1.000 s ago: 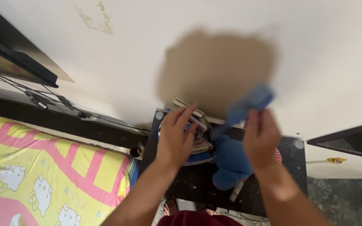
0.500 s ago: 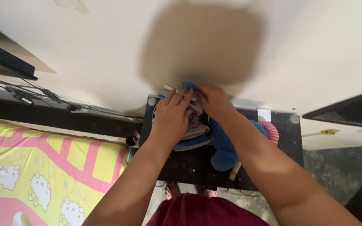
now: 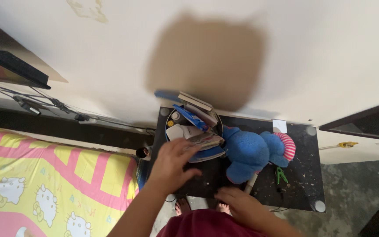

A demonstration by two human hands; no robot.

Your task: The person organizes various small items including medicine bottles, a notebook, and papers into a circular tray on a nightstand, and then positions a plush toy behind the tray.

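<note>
My left hand (image 3: 172, 164) hovers with fingers spread over the near left part of a small black table (image 3: 301, 175), its fingertips by a stack of books and papers (image 3: 196, 131) crammed into a round container. A blue flat thing (image 3: 168, 95) sticks out at the stack's far side. My right hand (image 3: 237, 204) is low at the table's near edge, fingers loosely apart, holding nothing. A blue plush toy (image 3: 246, 153) with a pink striped part (image 3: 284, 145) lies on the table right of the stack.
A bed with a yellow and pink cartoon-cat sheet (image 3: 44, 184) is on the left. Cables (image 3: 58, 107) run along the wall below a dark framed edge (image 3: 12, 66). A green clip (image 3: 280, 174) lies on the table. A dark cabinet edge (image 3: 365, 120) is at the right.
The blue thing held in my right hand a second ago now sits at the far side of the stack. Both hands have pulled back toward me, the right one down to the near edge.
</note>
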